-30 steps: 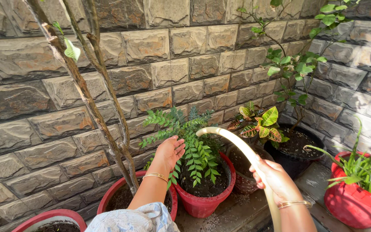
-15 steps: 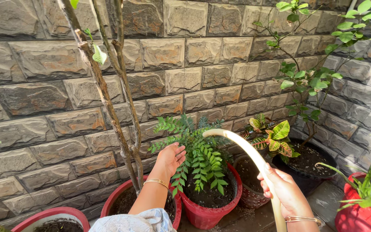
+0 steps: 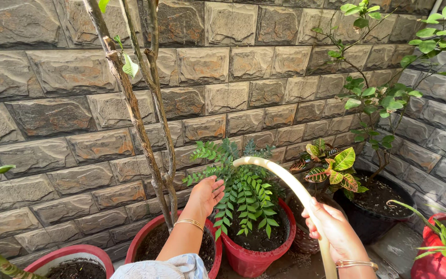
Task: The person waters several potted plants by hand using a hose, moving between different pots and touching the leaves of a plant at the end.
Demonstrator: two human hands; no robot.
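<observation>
The right hand is clenched around a cream hose, which rises from the bottom edge and bends over so that its open end hangs above the red pot with the small leafy plant. No water is visible at the hose mouth, as far as I can tell. The left hand is released, fingers spread, and it touches the leaves on the left side of this plant, pushing them a little aside.

Left of the red pot stands another red pot with 2 thin bare stems; right of it are a croton with coloured leaves and a black pot. Behind all is the stone wall.

I judge 2 risks: a strong stream could wash soil out over the rim, because the hose end is high above the soil; and the stiff hose could swing and break the tender fronds if the grip slips.
</observation>
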